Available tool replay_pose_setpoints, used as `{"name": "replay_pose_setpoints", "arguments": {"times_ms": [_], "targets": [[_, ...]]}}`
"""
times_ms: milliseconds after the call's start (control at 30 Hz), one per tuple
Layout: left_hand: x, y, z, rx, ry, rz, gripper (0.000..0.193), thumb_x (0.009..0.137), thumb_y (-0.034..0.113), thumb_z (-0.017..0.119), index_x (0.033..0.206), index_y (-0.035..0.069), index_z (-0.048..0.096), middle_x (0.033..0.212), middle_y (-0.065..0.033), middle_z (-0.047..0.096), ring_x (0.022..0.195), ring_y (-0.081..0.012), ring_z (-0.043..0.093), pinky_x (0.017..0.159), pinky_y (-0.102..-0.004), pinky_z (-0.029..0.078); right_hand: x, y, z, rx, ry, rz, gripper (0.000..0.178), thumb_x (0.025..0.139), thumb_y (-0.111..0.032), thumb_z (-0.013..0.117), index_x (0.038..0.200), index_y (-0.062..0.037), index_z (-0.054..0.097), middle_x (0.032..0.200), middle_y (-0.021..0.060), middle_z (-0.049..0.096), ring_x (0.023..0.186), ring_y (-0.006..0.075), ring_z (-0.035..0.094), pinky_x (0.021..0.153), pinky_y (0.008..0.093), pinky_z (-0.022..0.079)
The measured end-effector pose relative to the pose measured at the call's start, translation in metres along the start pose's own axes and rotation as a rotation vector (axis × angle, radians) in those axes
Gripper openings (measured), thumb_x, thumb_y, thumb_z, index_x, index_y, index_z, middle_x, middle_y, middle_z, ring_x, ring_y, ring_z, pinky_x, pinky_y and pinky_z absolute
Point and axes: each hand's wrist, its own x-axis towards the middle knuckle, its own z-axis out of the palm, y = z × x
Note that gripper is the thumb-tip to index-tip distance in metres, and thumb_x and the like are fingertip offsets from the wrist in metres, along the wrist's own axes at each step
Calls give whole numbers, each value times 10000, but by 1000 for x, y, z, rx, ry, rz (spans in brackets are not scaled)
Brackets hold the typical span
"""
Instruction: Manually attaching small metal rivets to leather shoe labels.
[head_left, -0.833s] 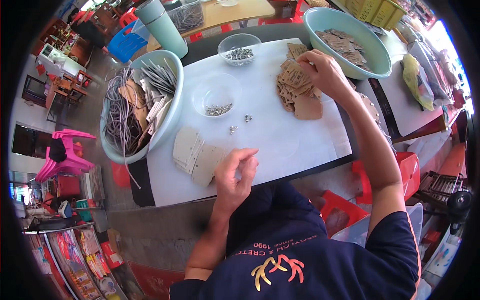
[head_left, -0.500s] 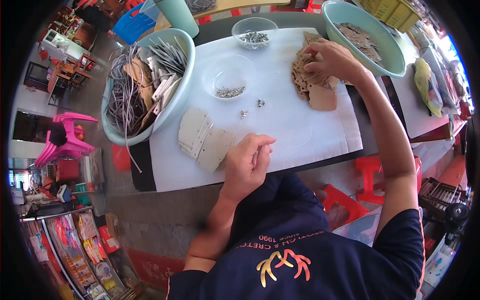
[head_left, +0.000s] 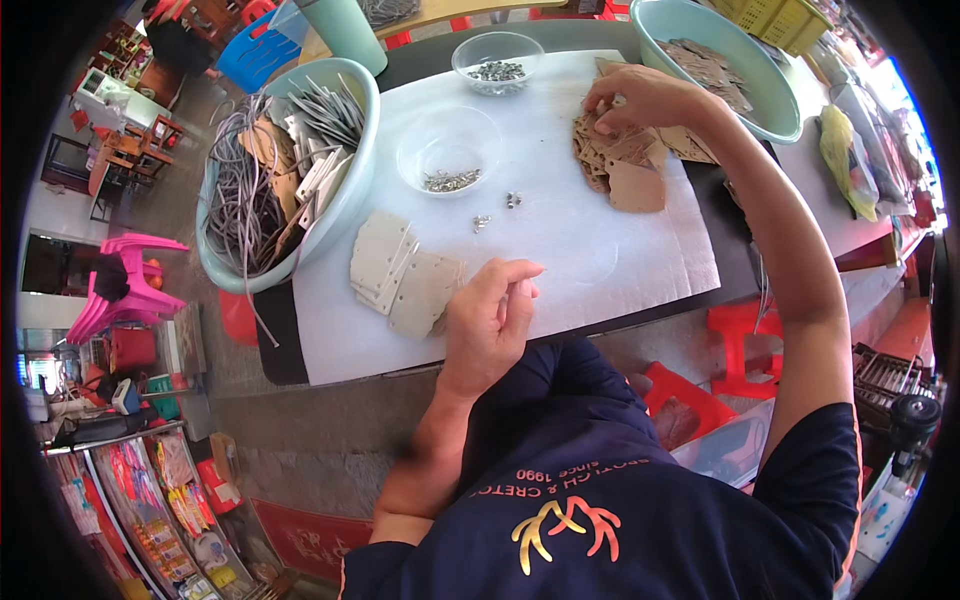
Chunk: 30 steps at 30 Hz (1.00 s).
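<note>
My right hand reaches over a heap of brown die-cut card pieces at the right of a white sheet. Its fingers bend down onto the heap, thumb and forefinger apart; the fingertips partly hide behind the hand. My left hand rests at the sheet's near edge with fingers curled together; whether anything is in them is hidden. Beside it lie fanned grey card pieces with small holes. Small metal fasteners sit in two little groups mid-sheet, below a clear bowl of similar bits.
A second clear bowl of metal parts stands farther back. At left, a pale-green basin holds grey cords and card pieces; another basin at far right holds brown pieces. A green cylinder stands behind; red stools are below the table.
The whole view has shifted slightly. My right hand stays at the brown heap, its fingers a little farther left on it; my left hand keeps its curled pose.
</note>
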Motion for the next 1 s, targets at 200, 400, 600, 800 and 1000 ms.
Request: {"name": "replay_pose_setpoints", "arguments": {"times_ms": [200, 400, 600, 800, 1000], "targets": [[0, 2, -1, -9, -15, -11, 129, 925, 5, 532, 1023, 28, 614, 801, -84, 615, 685, -150, 645, 539, -255, 451, 5, 9, -6, -87, 131, -199, 258, 791, -239, 730, 924, -25, 680, 899, 117, 669, 840, 238, 643, 769, 355, 500], [-2, 2, -3, -22, 1, -5, 133, 932, 5, 524, 1028, 22, 615, 810, -78, 616, 700, -148, 651, 557, -249, 477, -22, -24, -37, -72, 153, -125, 196, 857, -210, 672, 920, -28, 638, 805, 91, 636, 730, 183, 600, 704, 330, 473], [-2, 7, -1, -46, -2, -52, 146, 952, 9, 496, 1034, -8, 615, 864, -50, 612, 706, -91, 580, 611, -223, 477, -50, -34, -35, 96, 268, 16, 210, 900, -226, 642, 908, -16, 635, 782, 68, 660, 724, 149, 605, 707, 324, 470], [-3, 1, 0, 15, 3, -18, 136, 938, 29, 528, 1037, 25, 620, 855, -75, 638, 707, -138, 655, 561, -247, 480, -53, -22, -3, 229, 215, 249, 224, 921, -183, 607, 1077, -23, 603, 798, 82, 650, 725, 127, 631, 583, 290, 523], [-5, 1, 1, 23, 16, -20, 136, 939, 34, 525, 1034, 31, 622, 844, -73, 635, 701, -137, 654, 545, -246, 465, -73, 2, 10, 215, 362, 39, 249, 868, -109, 603, 1097, -11, 619, 857, 90, 604, 733, 169, 628, 628, 320, 517]]}}
